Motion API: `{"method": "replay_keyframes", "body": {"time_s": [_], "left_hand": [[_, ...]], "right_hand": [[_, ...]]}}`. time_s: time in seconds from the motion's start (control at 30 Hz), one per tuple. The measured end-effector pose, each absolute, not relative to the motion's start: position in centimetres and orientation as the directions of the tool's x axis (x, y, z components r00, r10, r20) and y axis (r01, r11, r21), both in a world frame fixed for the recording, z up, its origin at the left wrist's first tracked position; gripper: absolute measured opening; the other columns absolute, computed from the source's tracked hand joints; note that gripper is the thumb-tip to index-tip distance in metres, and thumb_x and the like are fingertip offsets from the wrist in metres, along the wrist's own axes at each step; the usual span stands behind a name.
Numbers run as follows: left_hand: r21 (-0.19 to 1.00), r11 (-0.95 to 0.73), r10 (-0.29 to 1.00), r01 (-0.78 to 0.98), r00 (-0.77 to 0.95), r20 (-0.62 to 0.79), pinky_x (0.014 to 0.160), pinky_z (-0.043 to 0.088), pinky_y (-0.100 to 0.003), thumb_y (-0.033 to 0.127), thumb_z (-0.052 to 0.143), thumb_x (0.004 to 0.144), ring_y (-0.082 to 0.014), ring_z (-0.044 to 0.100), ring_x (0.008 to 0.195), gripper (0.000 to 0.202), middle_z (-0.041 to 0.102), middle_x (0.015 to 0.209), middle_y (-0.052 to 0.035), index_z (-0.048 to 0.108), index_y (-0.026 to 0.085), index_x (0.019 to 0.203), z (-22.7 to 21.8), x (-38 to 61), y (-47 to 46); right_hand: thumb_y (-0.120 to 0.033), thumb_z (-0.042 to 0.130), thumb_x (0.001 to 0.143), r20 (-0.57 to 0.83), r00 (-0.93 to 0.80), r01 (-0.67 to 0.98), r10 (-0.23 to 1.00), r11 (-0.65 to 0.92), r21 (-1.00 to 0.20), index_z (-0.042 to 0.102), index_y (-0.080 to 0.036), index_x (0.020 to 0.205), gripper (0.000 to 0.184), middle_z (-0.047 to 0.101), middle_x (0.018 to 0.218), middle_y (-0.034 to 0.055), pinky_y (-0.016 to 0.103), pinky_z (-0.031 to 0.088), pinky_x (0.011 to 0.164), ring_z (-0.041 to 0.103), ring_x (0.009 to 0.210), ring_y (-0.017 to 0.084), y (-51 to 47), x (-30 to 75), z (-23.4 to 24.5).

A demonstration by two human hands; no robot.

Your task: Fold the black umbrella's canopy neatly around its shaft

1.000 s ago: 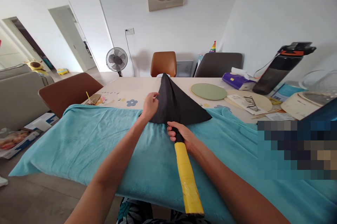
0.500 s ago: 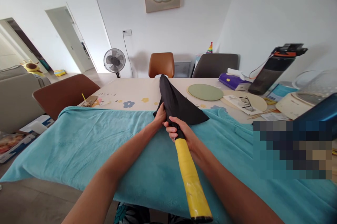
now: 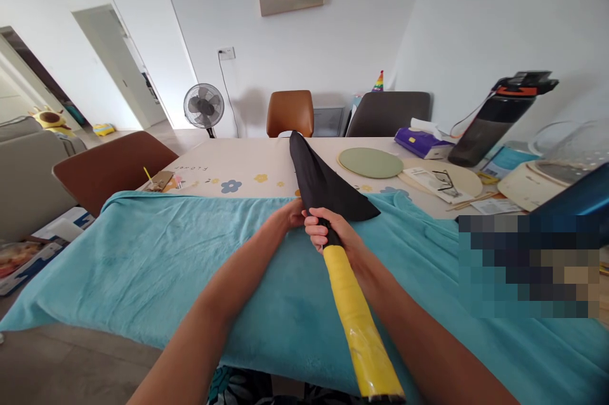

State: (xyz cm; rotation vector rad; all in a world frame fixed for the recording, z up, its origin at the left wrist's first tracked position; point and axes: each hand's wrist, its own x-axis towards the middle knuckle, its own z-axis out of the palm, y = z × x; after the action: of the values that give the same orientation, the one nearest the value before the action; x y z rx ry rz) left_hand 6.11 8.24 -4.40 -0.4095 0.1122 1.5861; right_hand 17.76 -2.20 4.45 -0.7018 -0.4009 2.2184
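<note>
Two hands meet at the black umbrella near the blanket's far edge.

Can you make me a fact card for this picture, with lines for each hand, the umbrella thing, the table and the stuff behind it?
Right hand: the right hand grips the black neck just above the yellow handle
Left hand: the left hand is by the cloth's near left edge; fingers partly hidden, grip unclear
Umbrella thing: black cloth points away, handle toward the person
Table: turquoise blanket over the near part; green mat, glasses and bottle beyond it
Behind: fan, brown chair
</note>
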Motion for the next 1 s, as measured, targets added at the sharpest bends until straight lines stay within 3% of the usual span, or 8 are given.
{"method": "replay_keyframes", "body": {"time_s": [0.07,0.13,0.23,0.37,0.5,0.67,0.83,1.0], "left_hand": [[0.342,0.160,0.917,-0.926,0.012,-0.398,0.059,0.046,-0.027,0.001,0.037,0.082,-0.0093,0.045,0.045,0.032,0.046,0.041,0.0032,0.064,0.006,0.065,-3.7,4.8,9.0],[0.696,0.298,0.902,-0.653,-0.045,-0.429,0.049,0.038,-0.022,-0.003,0.049,0.072,-0.0112,0.046,0.041,0.024,0.047,0.037,0.0013,0.060,0.010,0.055,-3.2,3.2,9.5],[0.893,0.294,0.917,-0.341,-0.163,-0.364,0.047,0.034,-0.021,0.003,0.052,0.071,-0.0082,0.041,0.037,0.015,0.051,0.042,0.0018,0.060,0.012,0.061,-3.0,1.3,9.8],[0.976,0.215,0.941,0.026,-0.272,-0.200,0.048,0.035,-0.023,0.013,0.046,0.076,-0.0088,0.043,0.040,0.014,0.060,0.059,0.0004,0.059,0.014,0.081,-2.4,0.9,9.4],[0.827,-0.015,0.936,0.561,-0.284,0.209,0.067,0.043,-0.026,0.018,0.040,0.081,-0.0130,0.058,0.068,0.023,0.067,0.080,-0.0020,0.055,0.019,0.098,0.2,2.8,8.0],[0.574,-0.340,0.897,0.745,0.074,0.435,0.080,0.043,-0.027,0.023,0.042,0.084,-0.0156,0.058,0.091,0.023,0.066,0.098,-0.0011,0.059,0.023,0.099,3.4,7.7,6.1],[0.258,-0.637,0.769,0.726,0.573,0.284,0.088,0.042,-0.028,0.018,0.037,0.084,-0.0184,0.049,0.108,0.034,0.059,0.118,-0.0018,0.059,0.020,0.111,3.5,12.6,7.3],[0.100,-0.756,0.655,0.647,0.748,0.111,0.086,0.043,-0.026,0.010,0.034,0.082,-0.0169,0.045,0.111,0.045,0.052,0.128,0.0033,0.055,0.026,0.118,2.1,15.7,9.6]], "right_hand": [[-0.014,0.051,0.081,-0.337,-0.556,-0.583,0.760,-0.646,-0.493,0.050,-0.013,0.079,0.002,0.045,0.056,-0.0049,0.012,0.034,0.030,0.037,0.036,0.002,-1.5,17.7,3.2],[-0.014,0.052,0.080,-0.343,-0.538,-0.566,0.770,-0.631,-0.531,0.049,-0.014,0.075,0.006,0.046,0.056,-0.0048,0.013,0.034,0.030,0.037,0.037,0.003,-1.2,17.3,1.9],[-0.016,0.053,0.080,-0.421,-0.481,-0.461,0.769,-0.630,-0.625,0.046,-0.015,0.067,0.015,0.043,0.051,-0.0051,0.015,0.036,0.031,0.037,0.037,0.004,-1.2,16.0,0.4],[-0.018,0.054,0.080,-0.458,-0.453,-0.391,0.765,-0.632,-0.669,0.046,-0.016,0.065,0.017,0.042,0.050,-0.0046,0.016,0.036,0.033,0.038,0.037,0.004,-1.5,15.0,-0.3],[-0.017,0.054,0.080,-0.461,-0.470,-0.391,0.753,-0.646,-0.656,0.045,-0.016,0.064,0.018,0.042,0.049,-0.0046,0.017,0.036,0.034,0.038,0.037,0.005,-1.5,15.1,-0.3],[-0.011,0.050,0.077,-0.453,-0.481,-0.417,0.750,-0.650,-0.635,0.045,-0.015,0.065,0.014,0.044,0.049,-0.0038,0.017,0.035,0.033,0.037,0.039,0.005,-1.4,15.2,-0.4],[-0.009,0.048,0.073,-0.417,-0.475,-0.439,0.775,-0.620,-0.651,0.045,-0.015,0.066,0.010,0.044,0.049,-0.0034,0.017,0.032,0.034,0.038,0.040,0.006,-1.6,15.3,-0.4],[-0.010,0.050,0.072,-0.383,-0.488,-0.435,0.784,-0.599,-0.673,0.047,-0.016,0.070,0.007,0.043,0.046,-0.0048,0.018,0.034,0.036,0.039,0.039,0.007,-1.6,15.5,-0.5]]}}
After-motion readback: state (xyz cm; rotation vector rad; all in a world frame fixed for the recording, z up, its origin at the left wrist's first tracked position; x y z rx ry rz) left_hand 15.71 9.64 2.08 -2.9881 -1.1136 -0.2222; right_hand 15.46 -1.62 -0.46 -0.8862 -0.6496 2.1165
